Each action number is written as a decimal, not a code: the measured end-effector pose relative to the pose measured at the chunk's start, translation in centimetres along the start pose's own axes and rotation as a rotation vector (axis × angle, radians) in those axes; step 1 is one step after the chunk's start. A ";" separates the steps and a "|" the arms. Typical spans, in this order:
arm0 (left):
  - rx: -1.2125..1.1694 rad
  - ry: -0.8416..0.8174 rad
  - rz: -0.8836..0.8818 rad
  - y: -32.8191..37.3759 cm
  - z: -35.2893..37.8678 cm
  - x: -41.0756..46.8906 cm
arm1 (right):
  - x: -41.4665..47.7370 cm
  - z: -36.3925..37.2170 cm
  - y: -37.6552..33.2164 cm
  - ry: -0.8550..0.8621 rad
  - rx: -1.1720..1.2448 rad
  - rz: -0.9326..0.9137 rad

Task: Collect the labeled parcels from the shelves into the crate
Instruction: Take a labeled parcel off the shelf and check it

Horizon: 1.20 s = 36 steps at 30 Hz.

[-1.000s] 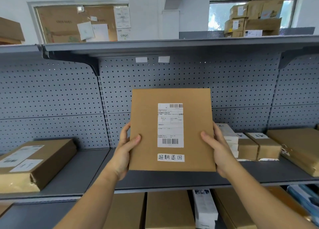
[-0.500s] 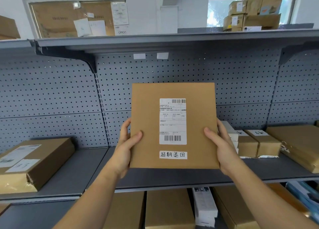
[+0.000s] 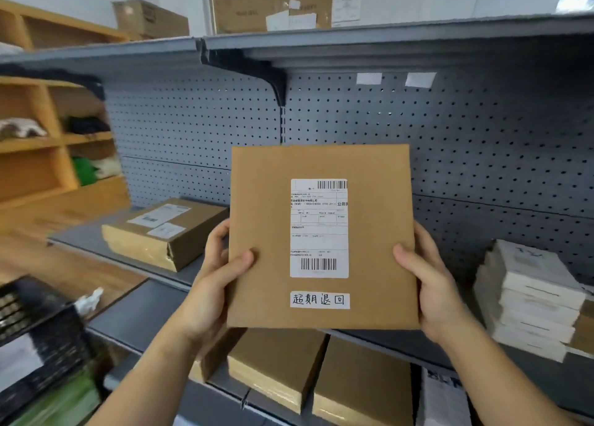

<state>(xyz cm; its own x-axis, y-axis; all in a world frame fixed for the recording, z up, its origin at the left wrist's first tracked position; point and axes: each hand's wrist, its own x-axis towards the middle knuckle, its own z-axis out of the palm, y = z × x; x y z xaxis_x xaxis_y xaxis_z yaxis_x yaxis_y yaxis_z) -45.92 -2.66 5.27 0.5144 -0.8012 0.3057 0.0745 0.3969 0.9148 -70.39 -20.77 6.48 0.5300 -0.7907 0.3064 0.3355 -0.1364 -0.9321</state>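
I hold a flat brown cardboard parcel [image 3: 263,200] upright in front of the grey shelf [image 3: 144,316]. It bears a white shipping label with barcodes and a small handwritten sticker below. My left hand [image 3: 212,290] grips its left edge, thumb on the front. My right hand [image 3: 434,287] grips its right edge the same way. A black mesh crate [image 3: 38,335] shows at the lower left, blurred, with something green and white inside.
A taped brown box [image 3: 167,233] lies on the shelf at left. White boxes [image 3: 530,300] are stacked at right. More brown boxes [image 3: 321,374] sit on the shelf below. Wooden cubbies [image 3: 41,143] stand at far left. Grey pegboard backs the shelves.
The view has swung left and closer: the wooden cubbies and black crate have come into sight. The parcel stays held in both hands, now off the shelf front.
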 end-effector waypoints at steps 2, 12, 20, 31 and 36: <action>0.043 0.094 0.008 1.0 -2.6 -2.1 | 0.7 2.7 1.3 -0.086 0.025 0.044; 0.251 0.584 0.058 7.3 -14.7 -13.9 | 1.5 21.0 6.9 -0.498 0.186 0.205; 0.313 0.822 0.126 13.0 -27.0 -19.4 | 1.7 39.5 10.8 -0.762 0.242 0.231; 0.291 0.905 0.087 16.4 -43.9 -17.7 | 5.3 58.2 16.8 -0.823 0.270 0.290; 0.298 0.926 0.058 17.1 -50.4 -15.1 | 8.7 65.2 19.9 -0.852 0.276 0.321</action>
<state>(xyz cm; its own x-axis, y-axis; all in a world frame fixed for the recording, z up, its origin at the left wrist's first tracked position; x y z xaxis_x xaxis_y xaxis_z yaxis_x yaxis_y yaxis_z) -9.38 38.74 2.98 0.9880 -0.0639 0.1404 -0.1258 0.1934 0.9730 -8.33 8.54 3.19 0.9819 -0.0500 0.1829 0.1896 0.2432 -0.9513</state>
